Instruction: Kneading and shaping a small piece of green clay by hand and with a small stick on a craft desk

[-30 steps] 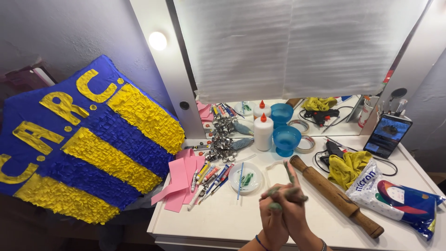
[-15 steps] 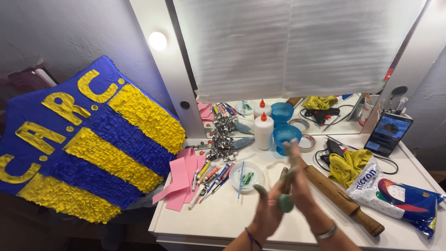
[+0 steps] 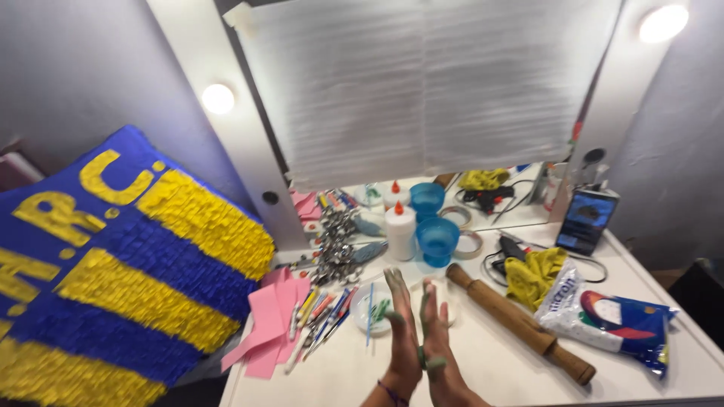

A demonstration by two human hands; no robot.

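Green-smeared left hand and right hand pressed palm to palm (fingers straight) above a glossy white table.

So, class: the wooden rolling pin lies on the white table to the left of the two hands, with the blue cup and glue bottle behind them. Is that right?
Not quite. In the head view the wooden rolling pin lies on the white table to the right of the left hand and right hand. The blue cup and glue bottle do stand behind them.
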